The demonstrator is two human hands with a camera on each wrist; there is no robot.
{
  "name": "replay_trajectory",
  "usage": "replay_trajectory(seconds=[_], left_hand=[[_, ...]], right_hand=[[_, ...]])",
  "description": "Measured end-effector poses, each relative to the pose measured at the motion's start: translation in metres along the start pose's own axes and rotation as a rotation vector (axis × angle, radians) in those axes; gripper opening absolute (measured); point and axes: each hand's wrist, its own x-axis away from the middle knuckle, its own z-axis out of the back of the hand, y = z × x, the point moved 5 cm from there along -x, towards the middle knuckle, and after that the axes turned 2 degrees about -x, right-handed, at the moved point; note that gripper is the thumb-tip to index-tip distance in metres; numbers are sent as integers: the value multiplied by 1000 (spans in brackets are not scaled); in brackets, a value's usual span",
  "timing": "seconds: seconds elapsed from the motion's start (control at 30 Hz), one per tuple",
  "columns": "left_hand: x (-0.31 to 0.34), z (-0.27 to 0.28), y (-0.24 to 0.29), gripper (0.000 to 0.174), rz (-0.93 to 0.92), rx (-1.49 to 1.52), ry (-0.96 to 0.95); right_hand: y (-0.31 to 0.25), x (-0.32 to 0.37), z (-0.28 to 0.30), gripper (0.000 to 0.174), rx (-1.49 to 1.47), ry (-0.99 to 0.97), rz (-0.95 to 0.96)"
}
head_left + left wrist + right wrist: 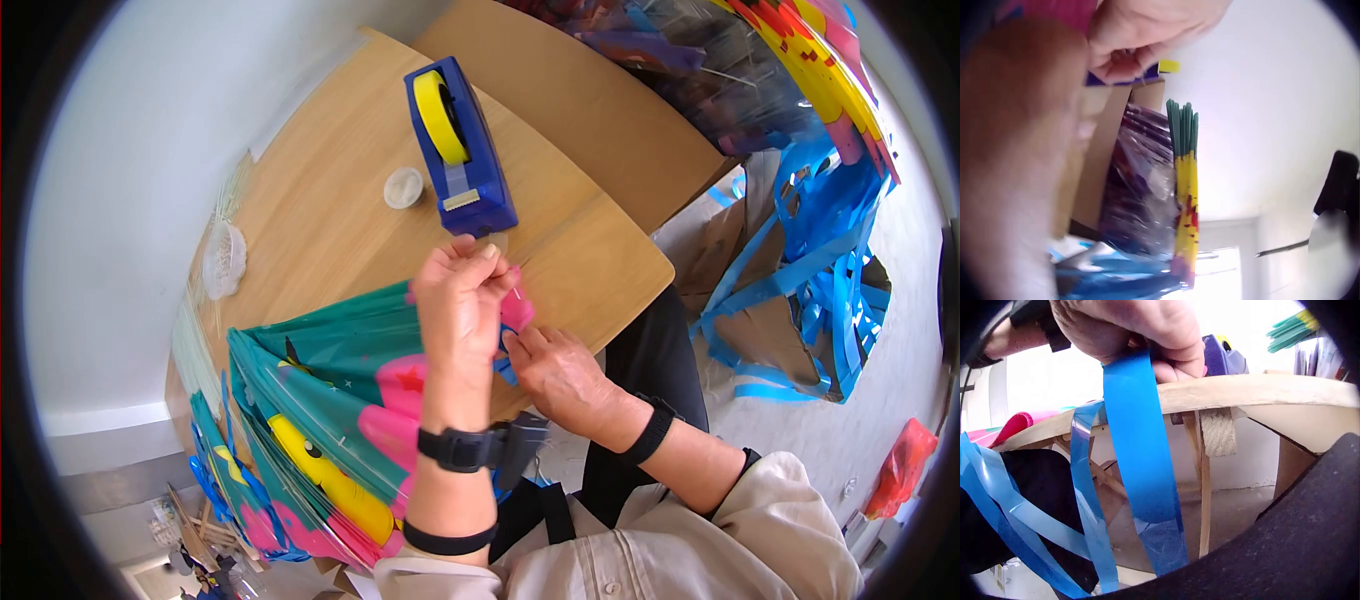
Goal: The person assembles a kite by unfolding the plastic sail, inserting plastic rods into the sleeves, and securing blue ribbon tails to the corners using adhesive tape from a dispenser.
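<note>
My left hand (460, 295) is over the table just below a blue tape dispenser (463, 150), thumb and fingertips pinched together on a small, thin piece, mostly hidden. Beside it, my right hand (560, 375) grips a blue plastic strip (1138, 437), which hangs past the table edge in the right wrist view. A colourful plastic sheet (330, 350), green with pink and yellow figures, lies gathered on the table. Its pink end (517, 310) comes out between the two hands, by the right fingertips. The dispenser carries a yellow-cored roll.
A small white cup (403, 188) stands left of the dispenser on the wooden table (330, 190). A white lacy piece (224, 260) lies by the wall. Beyond the table are a cardboard box (600, 120), clear-wrapped bundles (1141, 187) and blue strips (790, 270) on a carton.
</note>
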Motion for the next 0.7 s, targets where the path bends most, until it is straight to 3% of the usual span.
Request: replay_trajectory(seconds=[0.07,0.1,0.17,0.2,0.37,0.43,0.53,0.6,0.7], left_hand=[[-2,8,20,24,-143,-405,-251],[-3,14,30,24,-144,-405,-250],[2,16,33,26,-111,-1093,-427],[4,17,33,28,-93,-1180,-472],[5,8,25,28,-124,-1463,-628],[6,4,23,28,-162,-1569,-637],[7,4,20,27,-210,-1646,-642],[6,6,17,27,-394,-1742,-697],[8,5,16,25,-475,-1788,-712]], right_hand=[[1,1,-4,38,-10,-53,-30],[2,1,-7,44,-19,-99,-48],[1,1,-6,44,-14,-104,-44],[1,1,-5,38,10,-63,-17],[-1,1,-3,31,49,-24,1],[1,0,-7,48,12,-161,-56],[1,0,-7,50,14,-151,-43],[1,0,-7,51,11,-144,-39],[0,0,-5,51,6,-143,-41]])
